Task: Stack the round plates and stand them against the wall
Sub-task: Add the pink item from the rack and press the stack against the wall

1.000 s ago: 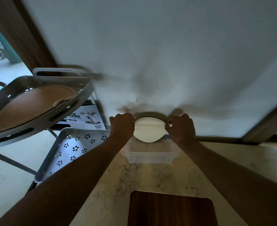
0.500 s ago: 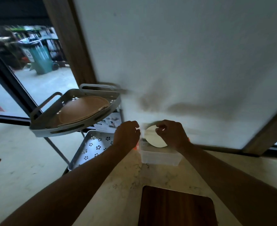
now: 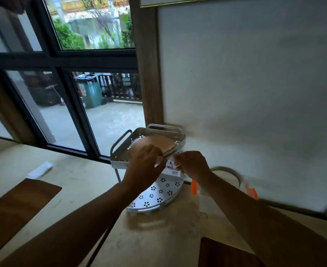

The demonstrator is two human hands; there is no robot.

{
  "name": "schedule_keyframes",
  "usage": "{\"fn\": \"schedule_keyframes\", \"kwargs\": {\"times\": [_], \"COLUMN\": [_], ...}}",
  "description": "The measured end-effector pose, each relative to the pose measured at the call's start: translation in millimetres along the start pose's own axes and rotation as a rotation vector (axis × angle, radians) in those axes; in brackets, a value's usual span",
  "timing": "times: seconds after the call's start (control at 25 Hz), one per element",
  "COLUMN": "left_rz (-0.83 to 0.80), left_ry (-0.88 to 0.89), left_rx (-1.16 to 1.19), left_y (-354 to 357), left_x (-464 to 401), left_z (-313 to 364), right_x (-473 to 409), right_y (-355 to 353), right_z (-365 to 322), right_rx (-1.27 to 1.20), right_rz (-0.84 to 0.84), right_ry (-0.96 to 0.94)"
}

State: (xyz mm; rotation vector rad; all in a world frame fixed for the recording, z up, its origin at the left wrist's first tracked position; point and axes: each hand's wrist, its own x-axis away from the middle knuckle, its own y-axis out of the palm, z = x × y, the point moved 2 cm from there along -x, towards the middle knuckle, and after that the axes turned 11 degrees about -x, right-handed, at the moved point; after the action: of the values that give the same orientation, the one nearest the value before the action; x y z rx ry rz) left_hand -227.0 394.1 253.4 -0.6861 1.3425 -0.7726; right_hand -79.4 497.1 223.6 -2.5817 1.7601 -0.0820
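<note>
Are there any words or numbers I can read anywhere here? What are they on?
No text here is readable.
White card behind the rack: a small picture and a barcode, print too small to read.
Green bin outside the window: a white sign with a symbol, too blurred to read.

Marble counter (image 3: 158, 245) — white corner rack (image 3: 155, 191), wooden board (image 3: 224, 255).
</note>
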Motion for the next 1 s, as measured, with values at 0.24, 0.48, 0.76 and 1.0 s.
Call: {"fn": "schedule_keyframes", "kwargs": {"times": [0.24,0.48,0.76,1.0], "left_rz": [-0.194,-0.266,-0.238,-0.175], "left_ry": [-0.078,-0.049,-0.007,-0.043], "left_rx": [-0.115,-0.027,-0.029,0.043], "left_y": [6.3,17.6,27.2,23.3], "left_x": [-13.5,-18.7,-15.3,-16.5], "left_z": [-42.2,-48.3,-47.4,-50.0], "right_x": [-16.6,-38.3,-48.9,-36.4], "right_y": [34.0,41.8,49.5,60.1], "right_z": [-6.0,-8.2,-12.9,-42.9], "right_rx": [0.103,0.145,0.468,0.415], "right_rz": [0.072,0.191,0.222,0.113], "right_ry": [0.026,0.065,0.032,-0.466]}}
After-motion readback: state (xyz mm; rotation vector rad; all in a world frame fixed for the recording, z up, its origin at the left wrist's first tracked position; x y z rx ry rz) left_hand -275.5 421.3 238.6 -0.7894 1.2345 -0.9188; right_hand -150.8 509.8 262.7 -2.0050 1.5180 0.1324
